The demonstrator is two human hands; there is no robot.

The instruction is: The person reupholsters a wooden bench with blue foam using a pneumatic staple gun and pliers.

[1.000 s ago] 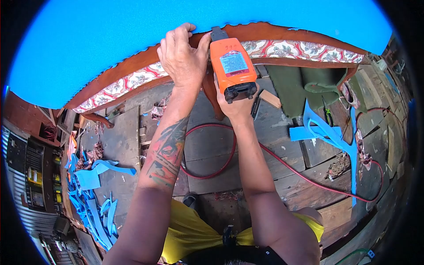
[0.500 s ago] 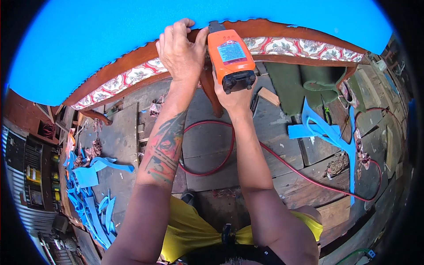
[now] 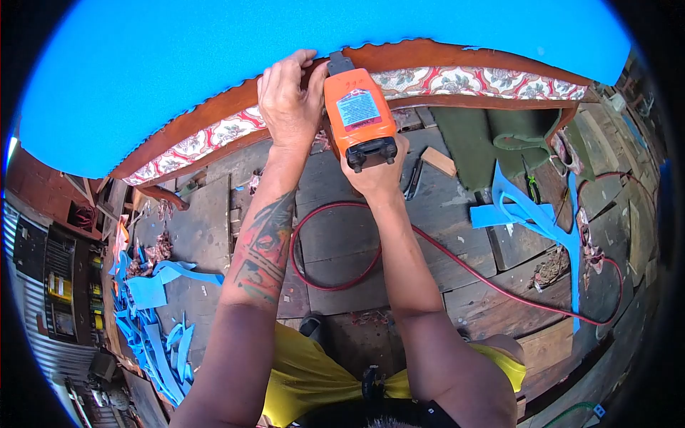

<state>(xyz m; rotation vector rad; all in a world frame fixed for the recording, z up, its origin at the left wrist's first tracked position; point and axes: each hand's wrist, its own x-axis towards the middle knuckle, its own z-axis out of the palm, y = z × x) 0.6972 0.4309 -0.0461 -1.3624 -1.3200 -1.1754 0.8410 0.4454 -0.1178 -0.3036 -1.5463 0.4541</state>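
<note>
A large blue foam sheet (image 3: 214, 53) lies over a curved wooden seat frame (image 3: 428, 53) that has a floral fabric band (image 3: 485, 80) below its rail. At the foam's wavy edge is my left hand (image 3: 291, 103), its fingers curled onto the foam and its thumb near the tool's nose. My right hand (image 3: 379, 175) is wrapped round an orange staple gun (image 3: 360, 80), whose dark nose meets the foam edge on the rail. The gun's body hides its handle and most of my right fingers.
A red air hose (image 3: 332, 287) loops across the plank floor. Blue foam offcuts (image 3: 153, 342) heap at the left, with more foam strips (image 3: 531, 214) at the right. Green-handled pliers (image 3: 532, 187), a wood block (image 3: 438, 162) and a dark green cloth (image 3: 464, 146) lie beyond my right arm.
The staple gun has shifted left and slightly toward me, its nose now closer to my left thumb. My left hand has moved little and stays at the foam edge.
</note>
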